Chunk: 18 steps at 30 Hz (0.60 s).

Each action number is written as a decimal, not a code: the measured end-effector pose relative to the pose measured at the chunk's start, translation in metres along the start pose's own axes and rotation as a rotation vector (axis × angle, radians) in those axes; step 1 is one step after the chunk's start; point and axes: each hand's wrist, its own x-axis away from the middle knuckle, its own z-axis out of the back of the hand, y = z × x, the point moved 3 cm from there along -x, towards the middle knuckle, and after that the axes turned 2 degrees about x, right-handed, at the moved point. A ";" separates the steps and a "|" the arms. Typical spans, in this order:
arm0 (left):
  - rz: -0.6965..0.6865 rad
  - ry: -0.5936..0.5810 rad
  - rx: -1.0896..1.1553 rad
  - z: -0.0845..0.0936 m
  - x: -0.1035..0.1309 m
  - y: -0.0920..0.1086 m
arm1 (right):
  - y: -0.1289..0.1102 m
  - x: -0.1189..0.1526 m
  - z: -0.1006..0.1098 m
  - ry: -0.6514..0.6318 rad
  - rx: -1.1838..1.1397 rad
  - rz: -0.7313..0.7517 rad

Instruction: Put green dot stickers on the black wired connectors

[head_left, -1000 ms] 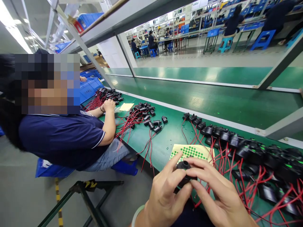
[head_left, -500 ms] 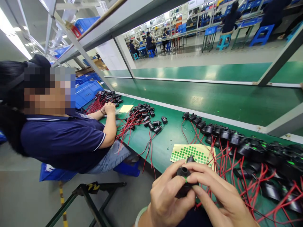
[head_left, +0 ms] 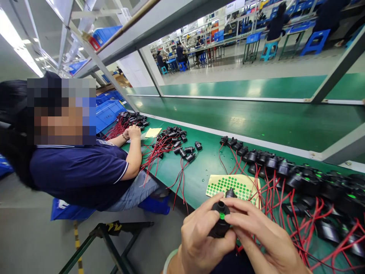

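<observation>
Holding black part [head_left: 219, 229] between left hand [head_left: 201, 234] and right hand [head_left: 264, 227], blue bin [head_left: 108, 113] unclear inside.

Can read no words, brands or numbers. Can spot only plain green dots [head_left: 221, 215]: one on the black part [head_left: 219, 229] in the grip, rows on the yellow sheet [head_left: 213, 178] just beyond it, some on other black parts [head_left: 295, 180] to its right.
</observation>
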 end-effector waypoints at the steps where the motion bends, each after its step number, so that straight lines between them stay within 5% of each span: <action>1: -0.017 -0.009 -0.015 0.000 -0.002 0.001 | -0.001 -0.001 0.000 -0.004 0.008 0.012; 8: -0.010 -0.025 -0.049 0.000 -0.005 0.003 | -0.001 -0.003 0.000 0.080 0.043 0.003; 14: -0.052 -0.038 0.023 0.001 -0.003 0.005 | -0.002 0.007 -0.004 -0.037 0.108 0.063; 18: 0.228 -0.004 0.111 0.000 0.001 -0.003 | 0.006 0.010 -0.002 0.029 0.136 0.032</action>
